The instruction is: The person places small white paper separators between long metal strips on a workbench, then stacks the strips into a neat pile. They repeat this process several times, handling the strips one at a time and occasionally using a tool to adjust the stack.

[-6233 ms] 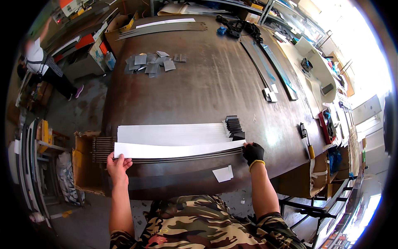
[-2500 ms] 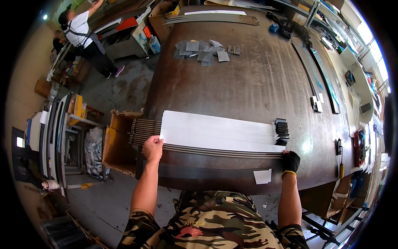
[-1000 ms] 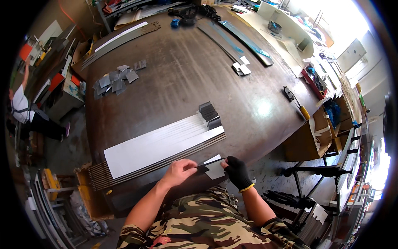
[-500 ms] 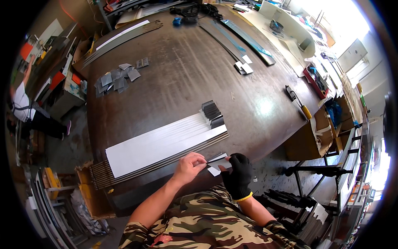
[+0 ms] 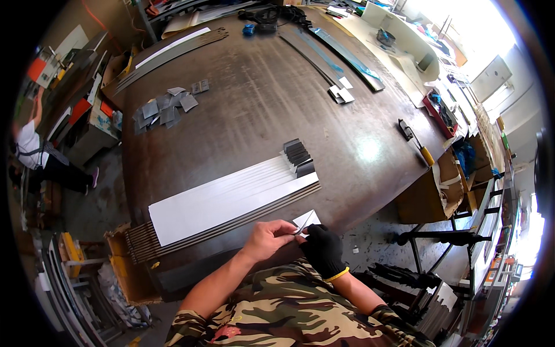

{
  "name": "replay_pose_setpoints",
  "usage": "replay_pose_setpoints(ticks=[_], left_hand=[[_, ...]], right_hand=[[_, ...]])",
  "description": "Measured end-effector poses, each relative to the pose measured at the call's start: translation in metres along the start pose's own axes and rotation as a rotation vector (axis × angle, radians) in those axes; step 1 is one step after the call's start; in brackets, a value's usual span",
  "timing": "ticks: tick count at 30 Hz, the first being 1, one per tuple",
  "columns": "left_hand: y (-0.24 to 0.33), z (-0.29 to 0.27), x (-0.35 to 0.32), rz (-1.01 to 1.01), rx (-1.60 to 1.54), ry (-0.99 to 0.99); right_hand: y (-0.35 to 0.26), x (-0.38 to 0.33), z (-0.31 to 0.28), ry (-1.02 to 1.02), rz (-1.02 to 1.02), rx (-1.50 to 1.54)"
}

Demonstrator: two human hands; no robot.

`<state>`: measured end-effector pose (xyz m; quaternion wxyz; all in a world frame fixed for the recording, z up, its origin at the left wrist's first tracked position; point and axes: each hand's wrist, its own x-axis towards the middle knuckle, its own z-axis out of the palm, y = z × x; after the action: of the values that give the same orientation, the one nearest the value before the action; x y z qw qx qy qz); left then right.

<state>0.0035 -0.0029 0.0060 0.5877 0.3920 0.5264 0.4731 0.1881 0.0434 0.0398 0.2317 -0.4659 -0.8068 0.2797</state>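
Note:
At the table's near edge my bare left hand and my black-gloved right hand meet, fingers closed. Between them they pinch a small white piece of sheet with a thin dark edge; fingertips cover part of it. Just beyond my left hand lies a fanned stack of long white strips with dark grey ends. Beneath the stack, a row of long thin metal bars shows along its near side.
Several small grey plates lie loosely at the far left of the table. Long blue-filmed strips lie at the far right. A yellow-handled tool rests near the right edge, above a cardboard box. Another person stands at left.
My hands have come closer together, and the small white piece has turned between them. A second white flap that hung below it no longer shows.

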Motion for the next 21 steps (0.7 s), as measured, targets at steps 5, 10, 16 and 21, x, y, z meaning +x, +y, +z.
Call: replay_pose_setpoints(ticks=[5, 10, 16, 21], left_hand=[[-0.004, -0.003, -0.002, 0.022, -0.013, -0.005], [-0.002, -0.003, -0.003, 0.001, -0.016, 0.003], [-0.019, -0.004, 0.009, 0.023, 0.108, 0.069], [-0.044, -0.003, 0.022, 0.29, 0.735, 0.193]], right_hand=[[0.0, 0.001, 0.001, -0.023, -0.017, 0.058], [0.008, 0.002, -0.001, -0.057, -0.081, 0.098], [0.052, 0.002, 0.014, -0.109, -0.051, 0.144], [0.11, 0.009, 0.054, -0.336, 0.354, 0.422]])
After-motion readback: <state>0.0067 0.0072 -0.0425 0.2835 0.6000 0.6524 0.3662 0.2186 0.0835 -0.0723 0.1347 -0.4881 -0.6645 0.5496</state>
